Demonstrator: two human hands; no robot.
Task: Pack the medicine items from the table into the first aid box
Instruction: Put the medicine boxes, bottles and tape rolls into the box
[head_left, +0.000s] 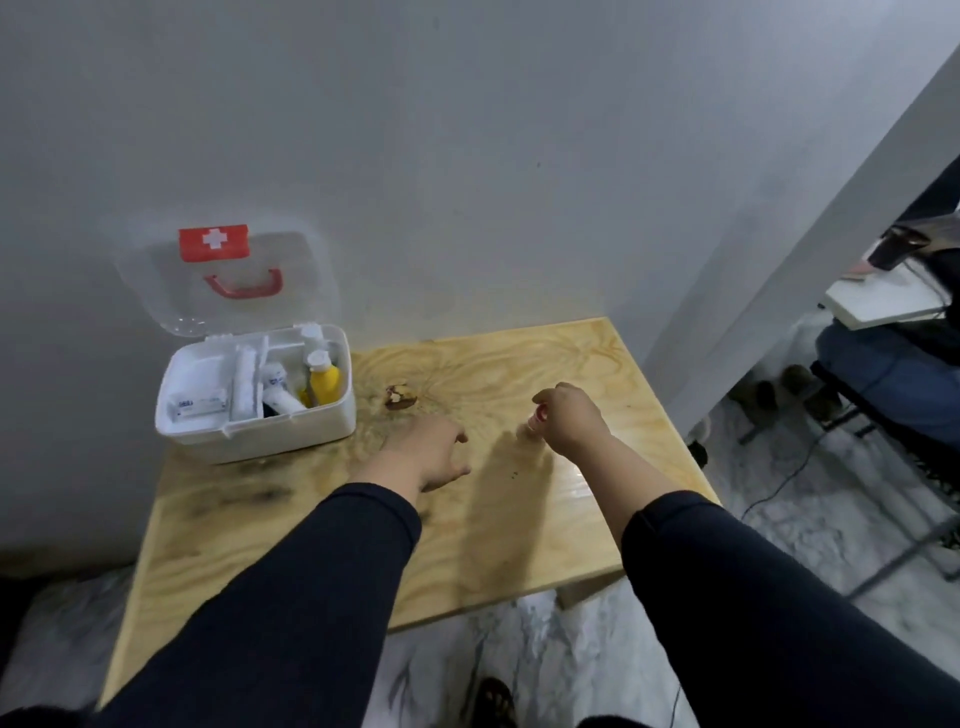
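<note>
The white first aid box (270, 434) stands at the table's back left corner, its clear lid with a red cross label and red handle raised against the wall. Inside it I see a yellow bottle (324, 382), a white tube (278, 389), a roll of gauze (244, 387) and a small white carton (200, 405). My left hand (423, 452) hovers low over the table just right of the box, fingers apart and holding nothing. My right hand (569, 418) is closed on a small item with a red and white end (537, 418); most of it is hidden.
The wooden table (519, 519) has a dark knot (400, 397) behind my left hand. A grey wall runs along the back. To the right, past a wall corner, a seated person (893, 374) and a black chair frame stand near cables on the floor.
</note>
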